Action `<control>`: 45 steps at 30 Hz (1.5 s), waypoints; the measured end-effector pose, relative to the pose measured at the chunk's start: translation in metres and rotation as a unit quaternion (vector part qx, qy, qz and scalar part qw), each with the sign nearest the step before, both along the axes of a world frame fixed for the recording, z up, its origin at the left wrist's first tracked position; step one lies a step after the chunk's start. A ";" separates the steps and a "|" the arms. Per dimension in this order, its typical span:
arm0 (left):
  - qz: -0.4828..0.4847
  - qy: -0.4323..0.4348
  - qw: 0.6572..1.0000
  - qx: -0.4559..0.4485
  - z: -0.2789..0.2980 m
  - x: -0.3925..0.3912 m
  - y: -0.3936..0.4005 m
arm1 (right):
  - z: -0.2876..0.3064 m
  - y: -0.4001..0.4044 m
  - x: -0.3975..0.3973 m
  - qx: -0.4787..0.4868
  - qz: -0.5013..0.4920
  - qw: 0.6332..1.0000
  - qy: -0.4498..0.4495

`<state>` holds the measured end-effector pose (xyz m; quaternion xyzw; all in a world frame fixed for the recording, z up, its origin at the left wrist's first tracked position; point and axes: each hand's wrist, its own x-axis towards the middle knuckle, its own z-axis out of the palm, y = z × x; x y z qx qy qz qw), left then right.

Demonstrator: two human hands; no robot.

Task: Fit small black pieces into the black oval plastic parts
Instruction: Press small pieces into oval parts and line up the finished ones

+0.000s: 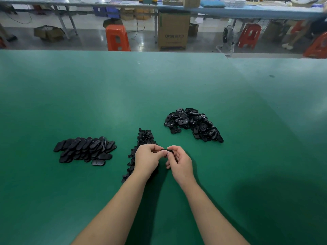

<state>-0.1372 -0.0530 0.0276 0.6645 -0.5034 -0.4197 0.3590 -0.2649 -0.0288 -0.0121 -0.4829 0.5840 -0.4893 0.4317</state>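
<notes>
Black oval part (167,151) pinched between left hand (147,159) and right hand (178,162), above bench (230,103); long axis left-right. Small-piece pile (144,137) just beyond left hand; insertion judged underway.

Both forearms come in from 6 o'clock and meet in the middle. Left hand (147,159) and right hand (178,160) have fingers curled, fingertips pinching together toward each other, wrists slightly bent.
</notes>
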 end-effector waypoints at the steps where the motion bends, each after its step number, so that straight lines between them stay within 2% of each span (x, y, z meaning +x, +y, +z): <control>1: -0.003 0.003 1.000 0.002 0.000 -0.001 0.000 | 0.000 0.000 0.000 0.000 -0.003 1.000 0.000; 10: -0.029 -0.060 0.998 -0.013 0.006 -0.004 0.004 | -0.002 -0.001 -0.001 0.000 -0.007 1.000 -0.004; 14: -0.036 -0.115 0.992 -0.027 0.006 -0.007 0.007 | -0.005 -0.002 -0.001 0.007 0.001 1.000 0.009; 25: -0.032 -0.121 0.991 -0.049 0.001 -0.012 0.009 | -0.004 -0.002 -0.001 0.009 -0.006 1.000 0.010; 29: -0.060 -0.136 0.986 -0.081 0.001 -0.012 0.009 | -0.001 -0.001 -0.002 0.005 -0.022 1.000 -0.007; 39: -0.126 -0.216 0.955 -0.159 -0.005 -0.002 0.009 | 0.001 0.001 -0.003 0.000 -0.014 1.000 0.003; 45: -0.161 -0.324 0.904 -0.228 -0.003 0.009 0.011 | 0.004 0.001 -0.002 0.001 -0.006 1.000 -0.013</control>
